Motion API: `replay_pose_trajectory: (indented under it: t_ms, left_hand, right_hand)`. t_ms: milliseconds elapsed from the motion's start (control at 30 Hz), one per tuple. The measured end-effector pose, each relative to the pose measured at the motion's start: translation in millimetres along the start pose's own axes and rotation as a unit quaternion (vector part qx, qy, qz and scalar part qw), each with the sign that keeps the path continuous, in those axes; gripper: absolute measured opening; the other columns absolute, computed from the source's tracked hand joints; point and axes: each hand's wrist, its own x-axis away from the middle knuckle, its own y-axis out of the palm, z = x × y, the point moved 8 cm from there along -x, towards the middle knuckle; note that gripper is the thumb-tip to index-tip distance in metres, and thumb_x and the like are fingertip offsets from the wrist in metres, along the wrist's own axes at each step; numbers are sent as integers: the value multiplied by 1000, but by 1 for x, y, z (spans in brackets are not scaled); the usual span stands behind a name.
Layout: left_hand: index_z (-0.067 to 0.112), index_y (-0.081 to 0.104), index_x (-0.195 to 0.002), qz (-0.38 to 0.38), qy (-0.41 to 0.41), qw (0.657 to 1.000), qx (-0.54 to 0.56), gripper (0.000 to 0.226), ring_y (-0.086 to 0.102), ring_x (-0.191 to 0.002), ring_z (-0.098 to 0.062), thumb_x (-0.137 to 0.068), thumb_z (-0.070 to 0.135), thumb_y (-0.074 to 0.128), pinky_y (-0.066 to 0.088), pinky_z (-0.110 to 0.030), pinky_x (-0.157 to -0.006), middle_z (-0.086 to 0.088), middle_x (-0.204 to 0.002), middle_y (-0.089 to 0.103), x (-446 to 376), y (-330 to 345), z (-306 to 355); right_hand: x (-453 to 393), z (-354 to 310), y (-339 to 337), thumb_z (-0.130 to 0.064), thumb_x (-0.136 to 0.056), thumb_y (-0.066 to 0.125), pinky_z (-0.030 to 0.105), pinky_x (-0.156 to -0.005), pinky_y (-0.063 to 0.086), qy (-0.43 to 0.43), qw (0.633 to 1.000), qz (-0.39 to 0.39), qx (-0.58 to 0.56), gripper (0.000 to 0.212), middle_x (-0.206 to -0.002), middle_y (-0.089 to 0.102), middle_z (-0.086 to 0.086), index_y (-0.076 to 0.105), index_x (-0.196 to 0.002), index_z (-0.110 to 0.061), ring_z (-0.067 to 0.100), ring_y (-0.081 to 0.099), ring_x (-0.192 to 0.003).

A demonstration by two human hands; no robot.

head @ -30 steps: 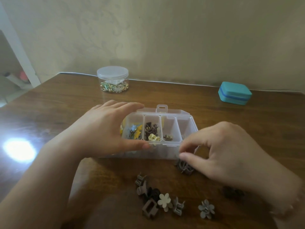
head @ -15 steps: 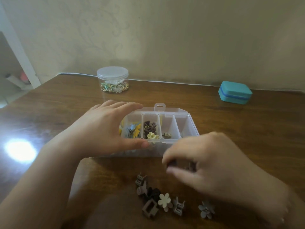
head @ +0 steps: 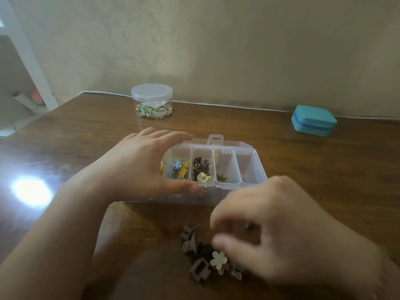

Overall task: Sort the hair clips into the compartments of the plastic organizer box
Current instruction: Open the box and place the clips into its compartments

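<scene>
The clear plastic organizer box (head: 249, 146) lies open at the table's middle. My left hand (head: 138, 165) grips its left end, thumb on the front rim and fingers over the back. One compartment holds blue and yellow clips (head: 179, 169), another brown clips with a cream one (head: 201, 168), a third a single small clip (head: 221, 175). The rightmost compartment looks bare. In front of the box lies a pile of loose clips, among them a cream flower clip (head: 218, 259) and a brown rectangular clip (head: 199, 270). My right hand (head: 281, 230), blurred and with curled fingers, hovers over the pile's right side.
A lidded clear jar (head: 152, 100) of small trinkets stands at the back near the wall. A teal case (head: 313, 123) sits at the back right. A white cable (head: 216, 104) runs along the wall. Bright glare (head: 32, 191) marks the wooden table at left.
My right hand has moved from the box's front right corner down and left to the clip pile. My left hand and the box have stayed put.
</scene>
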Motion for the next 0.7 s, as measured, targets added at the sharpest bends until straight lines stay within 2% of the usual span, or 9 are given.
replay_pose_trajectory:
  t_ms: [100,200,267,333,400,467,533,600,700]
  left_hand:
    - [48,28,-145,-5,-5,1000,-1,106,32,-134,-5,-53,100,36,34,-39,-109,22,-145,41,0,0,-1]
    - [49,27,-145,-6,-3,1000,-1,105,32,-134,-5,-53,99,36,34,-39,-109,23,-145,41,-1,1,-1]
    - [49,27,-144,-6,-2,1000,0,103,32,-134,-5,-54,99,36,34,-40,-109,22,-145,41,-1,1,-1]
    - [49,28,-144,-5,-1,1000,2,104,33,-134,-5,-54,99,36,34,-41,-109,23,-145,41,-1,1,-1]
    - [49,27,-145,-6,0,1000,4,104,32,-134,-5,-55,100,35,34,-41,-110,23,-146,40,-1,1,-1]
    - [49,27,-145,-8,1,1000,3,104,31,-135,-5,-55,100,34,34,-42,-110,23,-146,40,0,1,-1]
    - [49,27,-145,-9,2,1000,2,104,31,-135,-5,-55,100,34,33,-41,-110,23,-146,40,0,1,-1]
    - [48,26,-146,-10,0,1000,2,105,30,-135,-4,-55,100,35,32,-39,-110,23,-146,40,-1,1,-2]
    - [48,27,-145,-11,0,1000,0,105,30,-134,-4,-55,100,35,32,-39,-109,23,-146,39,-1,2,-2]
  right_hand:
    - [3,-6,19,-66,-80,51,25,-64,49,-12,992,-118,47,32,-84,65,-20,59,-98,-40,-1,58,-75]
    - [2,-8,27,-58,-83,51,28,-67,48,-31,990,-131,51,23,-88,62,-17,54,-95,-39,2,55,-77]
    - [1,-7,25,-51,-84,53,24,-67,47,-33,991,-120,53,16,-86,61,-17,54,-92,-38,1,55,-76]
    - [1,-1,13,-47,-82,57,22,-64,47,-15,995,-81,46,13,-81,62,-19,57,-89,-35,0,56,-73]
    - [1,7,-7,-43,-81,61,21,-57,48,6,1000,7,-17,12,-76,63,-19,62,-86,-32,4,59,-65]
    - [5,19,-26,-37,-83,65,15,-46,43,31,989,115,-88,9,-69,61,-18,66,-87,-29,11,57,-53]
    - [7,31,-36,-33,-83,67,16,-42,40,60,975,198,-81,9,-63,56,-17,67,-89,-27,14,53,-47]
    - [6,36,-32,-35,-83,66,18,-45,39,85,975,205,-23,14,-67,58,-19,70,-91,-25,5,51,-48]
    - [5,30,-27,-32,-86,66,7,-60,36,62,977,203,-9,15,-87,69,-14,73,-95,-21,-14,48,-63]
